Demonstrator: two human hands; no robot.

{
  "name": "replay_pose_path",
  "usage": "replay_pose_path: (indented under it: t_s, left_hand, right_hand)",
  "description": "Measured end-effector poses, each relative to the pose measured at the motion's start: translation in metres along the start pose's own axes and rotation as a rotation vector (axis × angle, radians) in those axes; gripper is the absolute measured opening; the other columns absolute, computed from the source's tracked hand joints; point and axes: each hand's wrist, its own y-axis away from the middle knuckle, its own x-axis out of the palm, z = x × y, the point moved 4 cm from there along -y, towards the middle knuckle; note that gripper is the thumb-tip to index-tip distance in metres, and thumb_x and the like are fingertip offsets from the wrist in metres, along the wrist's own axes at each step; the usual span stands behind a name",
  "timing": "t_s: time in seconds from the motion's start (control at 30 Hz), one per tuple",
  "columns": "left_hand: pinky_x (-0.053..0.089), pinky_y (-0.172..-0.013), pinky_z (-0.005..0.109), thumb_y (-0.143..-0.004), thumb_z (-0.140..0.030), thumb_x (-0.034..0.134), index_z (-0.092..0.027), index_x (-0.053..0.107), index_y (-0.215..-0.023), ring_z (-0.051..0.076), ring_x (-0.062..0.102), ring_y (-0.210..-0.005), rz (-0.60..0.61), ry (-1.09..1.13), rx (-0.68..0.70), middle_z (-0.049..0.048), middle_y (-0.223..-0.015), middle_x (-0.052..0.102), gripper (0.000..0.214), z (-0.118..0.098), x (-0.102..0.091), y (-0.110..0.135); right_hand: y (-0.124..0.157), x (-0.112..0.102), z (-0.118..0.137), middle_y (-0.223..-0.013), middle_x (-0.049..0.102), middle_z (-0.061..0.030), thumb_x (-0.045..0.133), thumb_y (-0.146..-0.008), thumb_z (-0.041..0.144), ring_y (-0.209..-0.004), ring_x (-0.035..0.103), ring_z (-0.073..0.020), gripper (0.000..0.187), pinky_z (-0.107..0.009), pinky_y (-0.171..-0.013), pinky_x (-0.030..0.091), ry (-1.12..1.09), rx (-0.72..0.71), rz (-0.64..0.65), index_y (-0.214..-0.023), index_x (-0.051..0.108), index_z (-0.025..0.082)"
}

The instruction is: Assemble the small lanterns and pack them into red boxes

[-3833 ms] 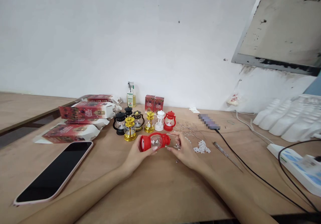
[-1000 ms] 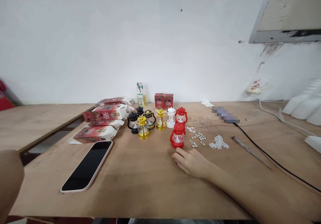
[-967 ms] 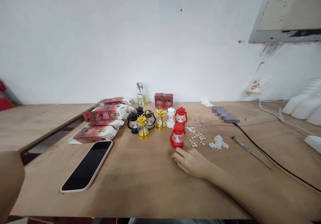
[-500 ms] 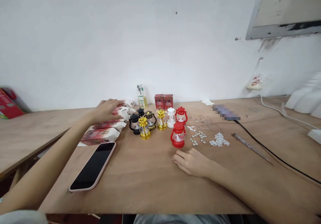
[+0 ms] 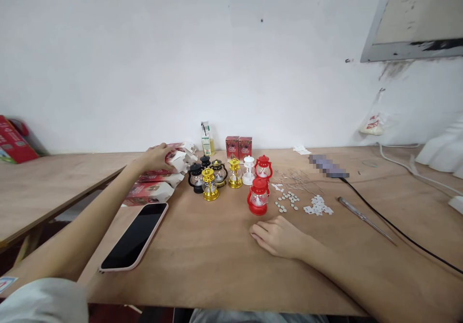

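Since half a second ago the left hand has settled its grip on the top red carton of the flattened stack, fingers curled over its upper face, apparently to lift it off. That carton is glossy red with white torn-looking flaps, lying at the bench's far left. Just right of the grip stand small black, gold, white and red lanterns; one red lantern stands apart, nearer. Below it the right hand rests flat, holding nothing. A phone lies beneath the reaching arm.
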Motion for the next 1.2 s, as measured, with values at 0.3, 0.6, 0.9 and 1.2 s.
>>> replay_pose_path:
  t_s: [0.3,0.6,0.9,1.2]
  left_hand:
    - [0.045,-0.078,0.035,-0.075,-0.063,0.057,-0.012,0.049,-0.112,0.025,0.055,-0.091,-0.506,0.106,0.163,0.012,-0.105,0.055,0.064,-0.089,-0.057,0.093]
    - [0.044,-0.074,0.03,-0.061,-0.061,0.07,-0.023,0.057,-0.116,0.025,0.062,-0.087,0.1,0.285,0.621,0.0049,-0.1,0.066,0.068,-0.187,-0.026,0.122]
    - [0.047,-0.077,0.025,-0.076,-0.047,0.067,-0.022,0.054,-0.125,0.021,0.062,-0.096,0.64,0.868,0.795,0.003,-0.111,0.067,0.057,-0.194,0.012,0.082]
    - [0.046,-0.076,0.025,-0.082,-0.044,0.06,-0.02,0.053,-0.122,0.02,0.062,-0.093,0.561,0.772,0.781,0.005,-0.109,0.066,0.048,-0.202,0.028,0.077]
  right_hand:
    - [0.0,-0.019,0.004,-0.094,0.068,-0.0101,0.035,-0.094,0.023,-0.067,0.064,-0.014,0.03,-0.024,-0.054,0.042,-0.082,-0.01,-0.314,-0.12,0.046,0.014]
    - [0.008,-0.04,0.003,-0.104,0.06,-0.0138,0.048,-0.087,0.022,-0.093,0.062,-0.0192,0.053,-0.025,-0.066,0.053,-0.236,-0.054,-0.622,-0.136,0.03,0.014]
    - [0.009,-0.041,-0.001,-0.109,0.052,-0.0117,0.048,-0.084,0.018,-0.081,0.055,-0.0163,0.02,-0.03,-0.07,0.05,-0.25,0.058,-0.621,-0.098,0.062,0.019]
    - [-0.004,-0.032,-0.014,-0.109,0.06,-0.0096,0.052,-0.084,0.016,-0.095,0.058,-0.0192,0.017,-0.034,-0.08,0.048,-0.651,0.193,-0.372,-0.073,0.065,0.018]
